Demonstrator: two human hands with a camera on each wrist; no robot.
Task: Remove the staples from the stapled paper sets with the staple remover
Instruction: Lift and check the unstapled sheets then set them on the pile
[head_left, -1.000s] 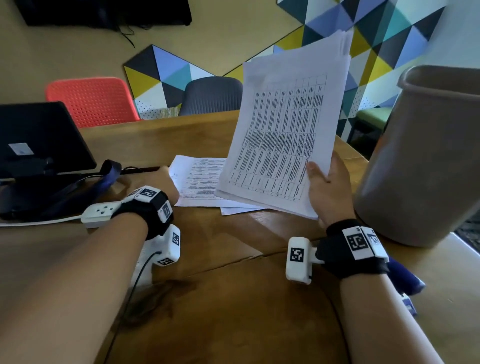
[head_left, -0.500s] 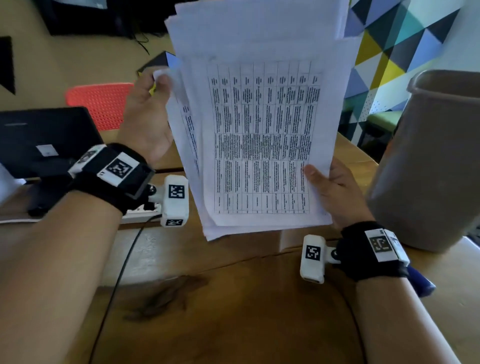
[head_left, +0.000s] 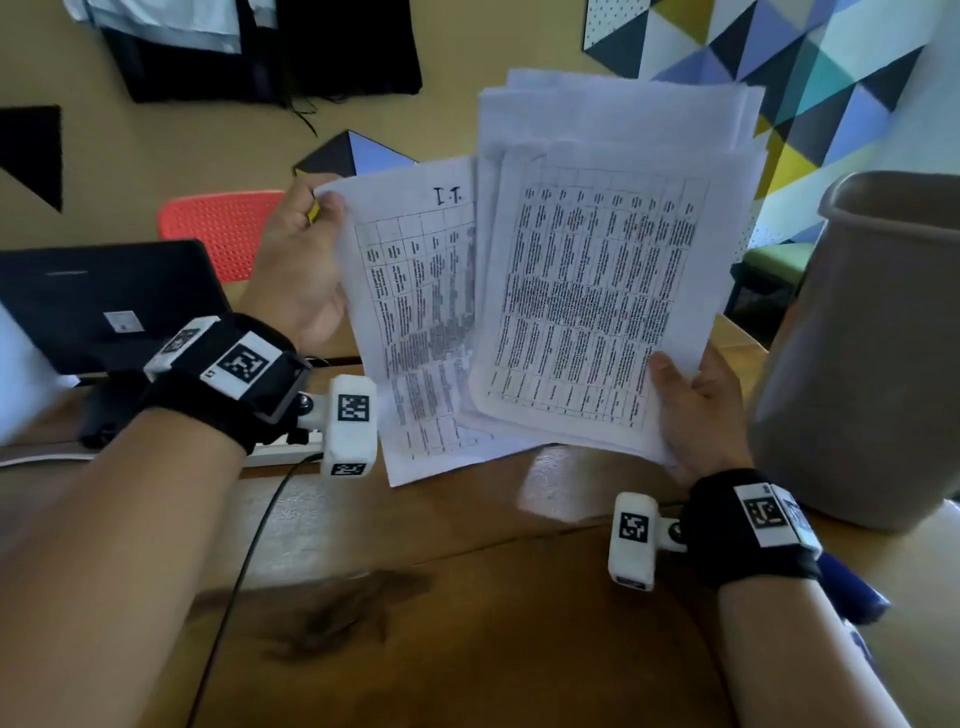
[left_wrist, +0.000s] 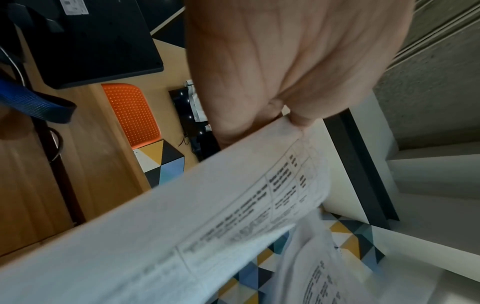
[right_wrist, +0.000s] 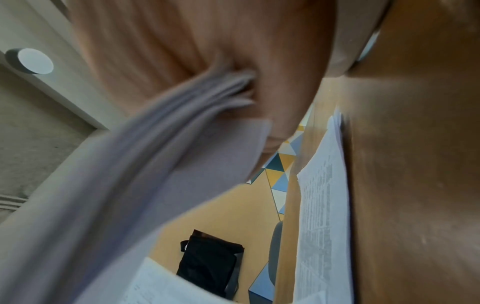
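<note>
Fingers (head_left: 322, 200) of the left hand (head_left: 298, 270) pinch the top left corner of one paper set (head_left: 415, 322), a printed table with "I.T." handwritten at its top. In the left wrist view the thumb tip (left_wrist: 301, 120) presses on that corner of the sheet (left_wrist: 182, 226). A small yellow object (head_left: 313, 212) shows between the fingers of this hand; what it is cannot be told.

The right hand (head_left: 698, 415) grips the lower right corner of a thicker stack of papers (head_left: 602, 291), thumb on the front page and the other fingers behind. In the right wrist view the edges of many sheets (right_wrist: 197, 96) sit wedged in the fold of the hand (right_wrist: 182, 51). Both bundles are held up above the wooden tabletop (head_left: 467, 623), tilted toward the camera, with the single set fanned out to the left and partly tucked behind the stack.

More printed pages (right_wrist: 322, 205) lie flat on the tabletop in the right wrist view. A grey bin (head_left: 872, 353) stands just right of the right hand. A black laptop (head_left: 104, 296) sits at the far left, with an orange chair (head_left: 218, 228) beyond it. Part of a blue object (head_left: 852, 592) shows under the right wrist.
</note>
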